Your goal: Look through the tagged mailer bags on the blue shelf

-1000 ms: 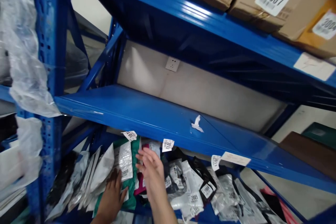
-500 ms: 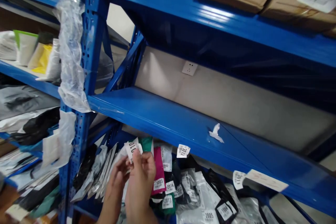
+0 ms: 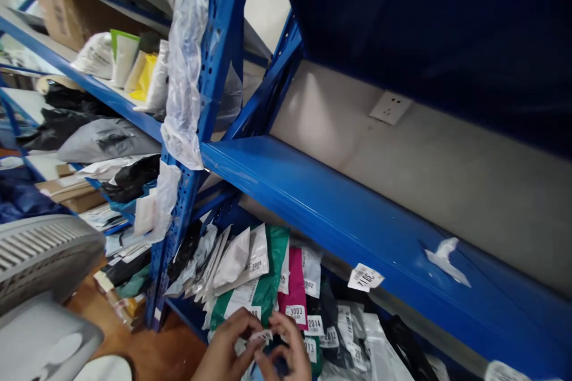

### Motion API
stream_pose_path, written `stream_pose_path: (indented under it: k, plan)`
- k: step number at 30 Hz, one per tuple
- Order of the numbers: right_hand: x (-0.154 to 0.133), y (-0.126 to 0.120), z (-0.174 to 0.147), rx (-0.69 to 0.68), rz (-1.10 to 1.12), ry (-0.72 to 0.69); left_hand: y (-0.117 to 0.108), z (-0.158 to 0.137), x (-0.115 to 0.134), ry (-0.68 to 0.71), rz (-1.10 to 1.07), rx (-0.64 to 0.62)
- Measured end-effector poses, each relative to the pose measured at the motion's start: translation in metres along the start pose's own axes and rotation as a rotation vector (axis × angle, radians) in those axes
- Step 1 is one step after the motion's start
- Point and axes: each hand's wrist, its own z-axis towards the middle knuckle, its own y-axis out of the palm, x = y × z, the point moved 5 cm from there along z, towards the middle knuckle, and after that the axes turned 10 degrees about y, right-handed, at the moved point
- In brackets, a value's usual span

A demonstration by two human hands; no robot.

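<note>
At the bottom, in front of the packed lower shelf, a small white sticker label (image 3: 263,336) with dark print, too blurred to read, is held between my hands. My left hand (image 3: 230,345) pinches its left side between thumb and index finger. The curled fingers of my right hand (image 3: 290,348) meet its right edge. Just behind are a green and white bag (image 3: 272,268), a magenta bag (image 3: 295,274) labelled 3003 and a pale bag (image 3: 257,256) labelled 3009.
A blue shelf board (image 3: 313,196) crosses above the bags, with a label (image 3: 365,277) reading 3012 on its edge and a white scrap (image 3: 447,259) on top. A blue upright (image 3: 218,59) wrapped in plastic stands left. A grey fan (image 3: 49,256) is at lower left.
The view has swung left and down, bringing the fan into sight. My hands, with the label, are lower in the picture, and the label is turned differently.
</note>
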Motion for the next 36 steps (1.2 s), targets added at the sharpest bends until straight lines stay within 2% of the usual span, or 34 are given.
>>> stream_pose_path:
  k: [2, 3, 4, 8, 9, 11, 13, 15, 17, 19, 20, 24, 26, 29, 31, 33, 35, 36]
  plan:
    - [-0.004, -0.005, 0.011, -0.109, -0.113, -0.032, 0.005, 0.000, -0.003, 0.025, 0.027, -0.102]
    - [-0.005, -0.007, 0.018, -0.149, -0.148, -0.029, 0.005, 0.000, -0.006, 0.031, 0.053, -0.105]
    - [-0.005, -0.010, 0.026, -0.168, -0.168, -0.016, 0.001, 0.001, -0.013, 0.023, 0.105, -0.051]
    - [-0.007, -0.011, 0.058, -0.135, -0.121, 0.126, -0.027, 0.000, -0.057, -0.151, 0.459, 0.430]
    - [-0.008, -0.003, 0.066, -0.145, -0.091, 0.155, -0.028, 0.001, -0.071, -0.172, 0.496, 0.441]
    - [-0.008, 0.024, 0.079, -0.214, -0.047, 0.181, -0.021, 0.006, -0.094, -0.144, 0.505, 0.335]
    - [-0.004, 0.059, 0.090, -0.293, -0.102, 0.176, -0.014, 0.007, -0.112, -0.105, 0.487, 0.247]
    - [0.007, 0.089, 0.098, -0.320, -0.284, 0.154, -0.015, 0.003, -0.124, -0.096, 0.451, 0.271]
    - [0.019, 0.108, 0.103, -0.318, -0.439, 0.139, -0.023, -0.002, -0.127, -0.082, 0.385, 0.374]
    - [0.024, 0.117, 0.106, -0.322, -0.550, 0.118, -0.031, -0.003, -0.124, -0.060, 0.350, 0.461]
    - [0.024, 0.120, 0.106, -0.330, -0.607, 0.103, -0.033, -0.001, -0.122, -0.052, 0.364, 0.452]
    - [0.006, 0.127, 0.105, -0.347, -0.844, 0.061, -0.021, 0.010, -0.123, -0.047, 0.558, 0.192]
    - [-0.005, 0.130, 0.106, -0.311, -0.946, 0.065, -0.015, 0.009, -0.129, -0.037, 0.661, 0.144]
    - [-0.014, 0.118, 0.111, -0.233, -1.051, 0.094, -0.012, 0.004, -0.135, 0.035, 0.775, 0.120]
    - [-0.018, 0.092, 0.110, -0.187, -0.972, 0.100, -0.015, 0.002, -0.137, 0.068, 0.813, 0.092]
    - [-0.027, 0.048, 0.103, -0.036, -0.594, 0.066, -0.020, 0.001, -0.139, 0.052, 0.813, 0.060]
    - [-0.038, -0.010, 0.090, 0.251, 0.014, 0.017, -0.024, -0.002, -0.139, 0.002, 0.790, 0.034]
    - [-0.040, -0.033, 0.084, 0.313, 0.233, 0.041, -0.025, -0.003, -0.138, -0.030, 0.784, 0.041]
